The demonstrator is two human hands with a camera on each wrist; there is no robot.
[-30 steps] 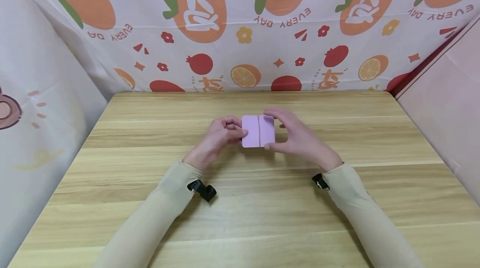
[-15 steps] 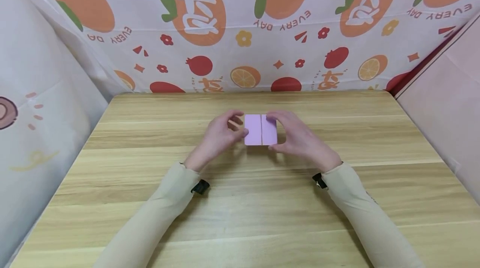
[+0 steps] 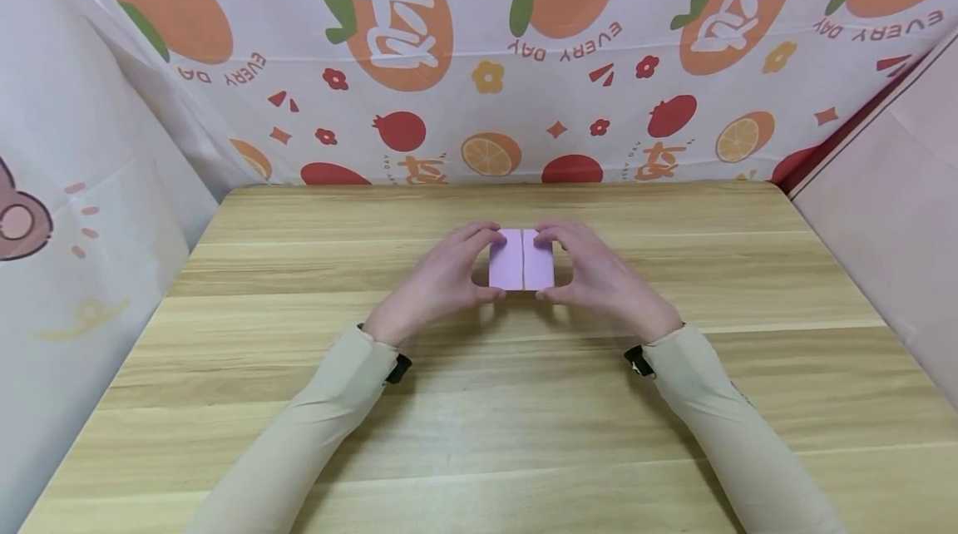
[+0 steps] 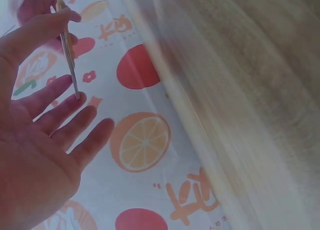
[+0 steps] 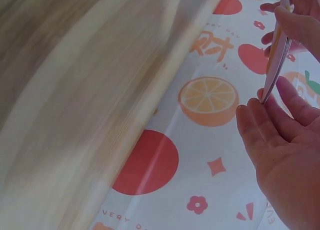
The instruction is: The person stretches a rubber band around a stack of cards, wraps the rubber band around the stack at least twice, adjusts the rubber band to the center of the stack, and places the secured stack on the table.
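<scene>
Both hands hold a small, flat, pale purple square above the table, with an uneven thin line running down its middle. My left hand grips its left half, thumb at the near edge and fingertips at the far edge. In the same manner my right hand grips the right half. Seen edge-on in the left wrist view, the square is thin and looks layered, between thumb and fingertips of the left hand. The right wrist view shows its layered edge and the right hand. Its underside is mostly hidden.
A light wood-grain table lies beneath the hands. Behind its far edge hangs a white cloth printed with fruit. Pale cloth hangs on the left, and a pale pink panel stands on the right. Black straps sit at the wrists.
My left hand has shifted from pinching the square's left side to holding its near and far edges. The square has moved slightly right. My right fingers have moved in over its far edge.
</scene>
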